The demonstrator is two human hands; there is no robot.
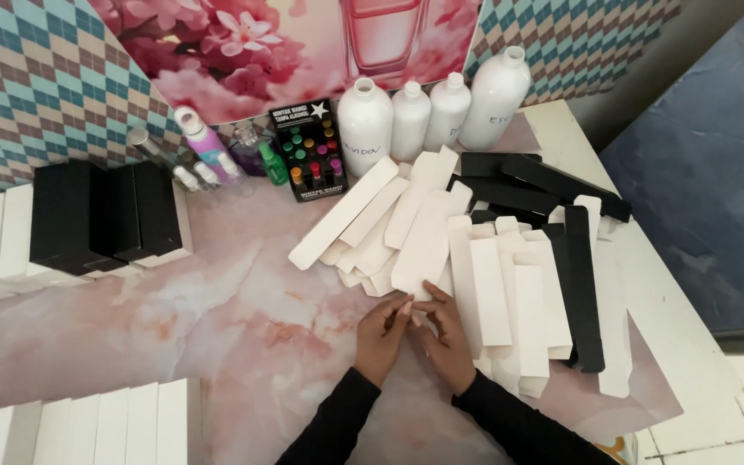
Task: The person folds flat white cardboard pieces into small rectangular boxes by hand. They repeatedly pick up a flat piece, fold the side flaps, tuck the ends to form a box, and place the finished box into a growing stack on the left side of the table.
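- Left hand and right hand pinch one flat white cardboard box blank
- Folded: white boxes at 7 o'clock
- Unfolded: flat black blanks at 2 o'clock

Your left hand and right hand are meeting, fingers touching the near end of a flat white carton blank. A fan of white blanks and black blanks is lying across the pink marbled desk. Four white bottles are standing at the back. Black boxes are stacked far left, white boxes near left.
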